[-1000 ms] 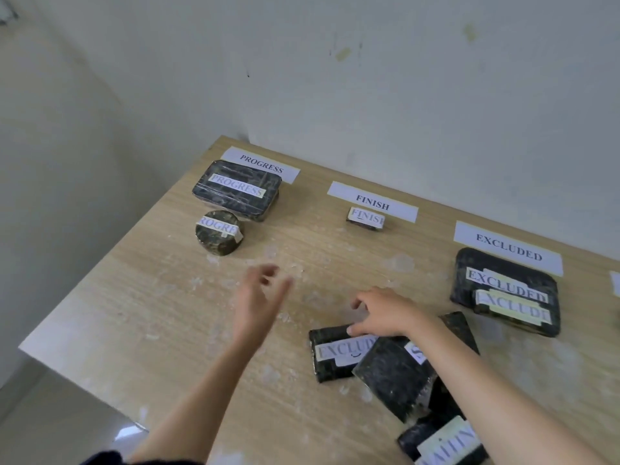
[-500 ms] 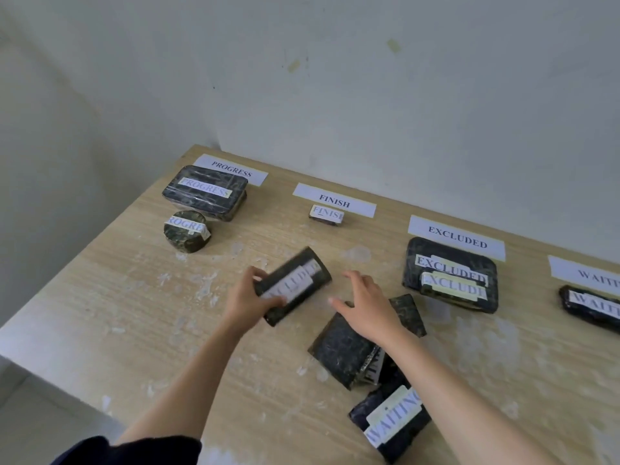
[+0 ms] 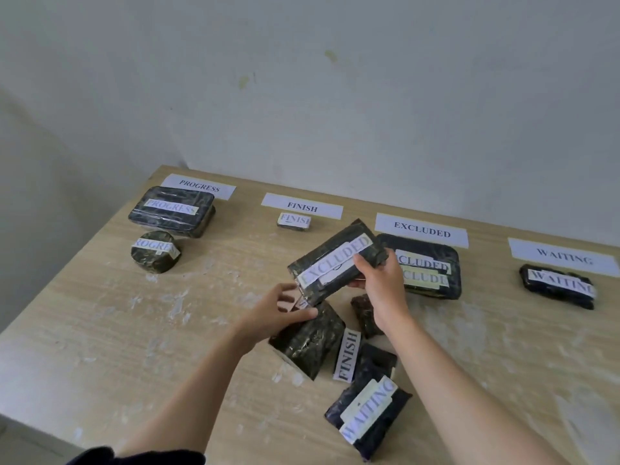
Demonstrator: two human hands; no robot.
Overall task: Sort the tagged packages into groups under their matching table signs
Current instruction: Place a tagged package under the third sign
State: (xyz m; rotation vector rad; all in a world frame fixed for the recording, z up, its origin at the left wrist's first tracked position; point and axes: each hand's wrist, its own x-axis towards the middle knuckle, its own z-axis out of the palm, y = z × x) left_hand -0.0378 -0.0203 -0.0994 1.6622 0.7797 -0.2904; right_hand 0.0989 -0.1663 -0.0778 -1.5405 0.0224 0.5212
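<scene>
Dark wrapping on the EXCLUDED-tagged package (image 3: 335, 263) is clasped at its right end by the right hand (image 3: 382, 290), held off the table (image 3: 100, 330). The left hand (image 3: 278, 313), fingers spread and loosened, touches its lower end; half a second ago that hand alone carried it. Four signs are counted at twelve o'clock, five sorted packages beneath. About four unsorted ones lie at six o'clock. Bare tabletop is left open at nine o'clock, toward the edge.

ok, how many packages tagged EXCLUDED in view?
3: one held up in the right hand; two stacked under the EXCLUDED sign, tags at and. Pile tags partly hidden.
</scene>
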